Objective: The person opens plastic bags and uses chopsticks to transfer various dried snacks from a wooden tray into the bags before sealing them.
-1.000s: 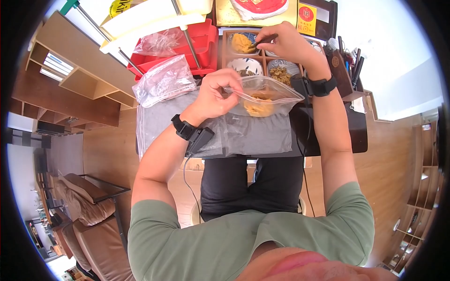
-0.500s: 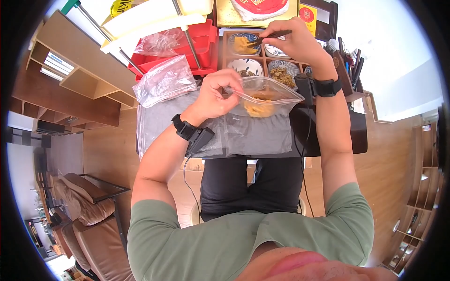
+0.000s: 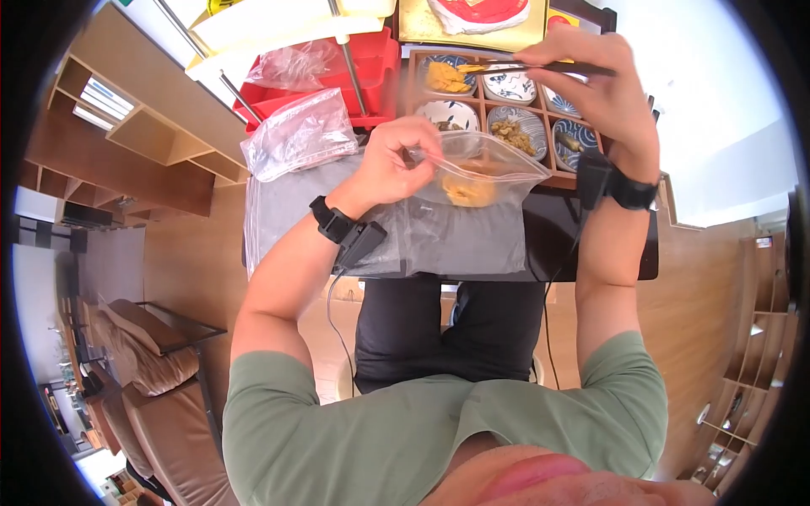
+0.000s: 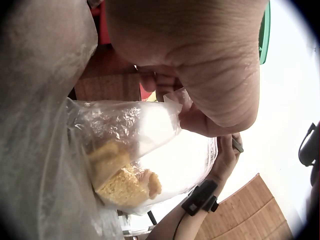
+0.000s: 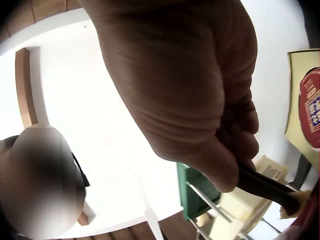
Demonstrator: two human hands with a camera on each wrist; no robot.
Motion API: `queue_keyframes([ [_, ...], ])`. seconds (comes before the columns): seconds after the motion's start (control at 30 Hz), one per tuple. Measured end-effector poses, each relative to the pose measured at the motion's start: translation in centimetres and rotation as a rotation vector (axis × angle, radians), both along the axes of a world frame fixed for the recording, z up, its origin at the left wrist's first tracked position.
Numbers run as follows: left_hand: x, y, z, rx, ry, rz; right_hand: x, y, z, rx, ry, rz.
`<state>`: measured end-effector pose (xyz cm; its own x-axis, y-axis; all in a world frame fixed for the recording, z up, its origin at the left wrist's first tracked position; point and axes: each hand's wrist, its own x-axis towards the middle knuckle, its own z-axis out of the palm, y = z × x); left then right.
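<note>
Fingers of the left hand (image 3: pixel 392 164) pinch a clear plastic zip bag (image 3: pixel 506 169) at the tabletop's (image 3: pixel 547 221) near side; the right hand's (image 3: pixel 620 97) grip a slender black utensil (image 5: pixel 265 187) bearing yellow food (image 5: pixel 299 203) by the far-left blue-and-white bowl (image 3: pixel 456 60).

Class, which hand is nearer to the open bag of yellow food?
Left. The left hand pinches the bag at its left end; the right hand is apart, farther forward over the divided tray.

A: Any room to sneak through from the front?

B: Yeah, front edge of the desk (image 3: pixel 550 223), toward the right corner, between the open zip bag (image 3: pixel 510 171) and right forearm (image 3: pixel 612 253). Cable (image 3: pixel 549 337) dangles there tho. Back left's blocked by the red bin (image 3: pixel 386 72) and white rack (image 3: pixel 278 29).
</note>
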<state>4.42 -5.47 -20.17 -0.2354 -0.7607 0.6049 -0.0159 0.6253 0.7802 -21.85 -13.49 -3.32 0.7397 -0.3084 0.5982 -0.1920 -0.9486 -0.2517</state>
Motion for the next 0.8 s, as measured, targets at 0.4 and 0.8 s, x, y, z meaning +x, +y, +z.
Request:
queue_keyframes([
  [0.4,0.1,0.0,-0.4,-0.005,-0.001,-0.017,0.8,3.4,0.7,0.168,0.243,0.276],
  [0.8,0.2,0.1,-0.3,0.014,-0.004,-0.062,1.0,-1.8,-2.3,0.421,-0.098,-0.063],
])
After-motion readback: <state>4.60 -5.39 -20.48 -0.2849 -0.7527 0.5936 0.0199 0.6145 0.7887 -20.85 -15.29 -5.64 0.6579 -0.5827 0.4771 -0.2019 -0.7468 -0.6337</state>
